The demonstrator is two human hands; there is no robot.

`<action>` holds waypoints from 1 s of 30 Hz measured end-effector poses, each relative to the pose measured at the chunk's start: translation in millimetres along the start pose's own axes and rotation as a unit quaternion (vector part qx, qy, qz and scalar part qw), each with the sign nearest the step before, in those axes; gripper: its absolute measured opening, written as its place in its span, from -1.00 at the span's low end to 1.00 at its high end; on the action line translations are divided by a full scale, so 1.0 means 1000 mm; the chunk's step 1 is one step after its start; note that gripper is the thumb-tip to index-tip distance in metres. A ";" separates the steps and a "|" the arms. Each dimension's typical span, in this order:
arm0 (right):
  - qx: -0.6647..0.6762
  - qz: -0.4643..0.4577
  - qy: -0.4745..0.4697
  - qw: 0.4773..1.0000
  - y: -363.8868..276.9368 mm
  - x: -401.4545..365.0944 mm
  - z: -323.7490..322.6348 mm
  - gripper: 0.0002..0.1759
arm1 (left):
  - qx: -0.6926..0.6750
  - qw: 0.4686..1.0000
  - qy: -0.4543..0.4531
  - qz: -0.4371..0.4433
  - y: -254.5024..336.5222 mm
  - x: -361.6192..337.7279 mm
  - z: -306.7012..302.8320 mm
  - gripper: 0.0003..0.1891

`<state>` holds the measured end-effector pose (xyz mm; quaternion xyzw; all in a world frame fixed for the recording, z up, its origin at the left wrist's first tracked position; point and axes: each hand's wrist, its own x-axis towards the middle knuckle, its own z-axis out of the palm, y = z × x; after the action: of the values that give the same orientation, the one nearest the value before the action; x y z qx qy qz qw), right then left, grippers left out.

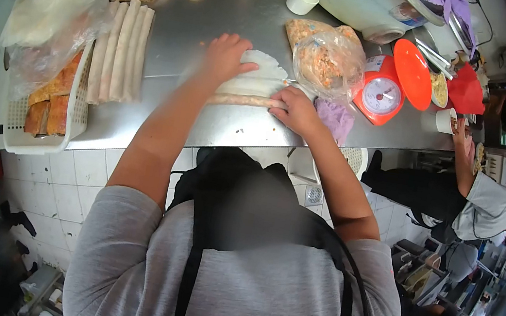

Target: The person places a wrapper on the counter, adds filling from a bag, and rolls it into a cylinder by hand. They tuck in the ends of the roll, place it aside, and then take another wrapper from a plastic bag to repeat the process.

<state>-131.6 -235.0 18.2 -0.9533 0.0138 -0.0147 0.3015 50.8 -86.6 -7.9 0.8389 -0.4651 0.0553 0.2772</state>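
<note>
Pale wrapper (261, 73) sits upper centre on steel counter (225, 1), near edge rolled into a thin roll (242, 100); left hand (226, 56) fingers spread on sheet, right hand (298, 111) fingers together pressing roll end, so roll evenly and tightly.

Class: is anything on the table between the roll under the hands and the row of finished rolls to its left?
Nothing visible. The left hand and right hand are at the roll. Between it and the finished rolls lies only bare table, crossed above by the person's own left forearm.
</note>
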 end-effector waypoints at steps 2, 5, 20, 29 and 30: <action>0.005 0.015 -0.040 0.999 -0.002 0.002 -0.005 -0.64 | 0.002 1.000 -0.003 -0.002 0.001 0.000 0.000 -0.58; 0.008 0.009 0.009 1.000 -0.024 0.010 -0.006 -0.66 | 0.007 1.000 -0.004 -0.011 0.000 0.000 0.002 -0.58; -0.050 0.007 -0.063 0.997 -0.034 0.026 0.013 -0.72 | -0.004 1.000 -0.006 -0.018 -0.002 0.000 0.004 -0.55; -0.074 -0.024 -0.061 0.995 -0.056 0.039 0.023 -0.73 | -0.003 0.999 -0.043 -0.030 0.003 0.001 -0.005 -0.54; -0.064 -0.035 -0.042 0.996 -0.062 0.042 0.024 -0.73 | -0.003 0.998 -0.044 -0.033 0.002 0.002 -0.005 -0.54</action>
<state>-87.9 -172.4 35.2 -0.9702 -0.0311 0.0162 0.2399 51.0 -86.2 -2.4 0.8545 -0.4495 0.0079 0.2602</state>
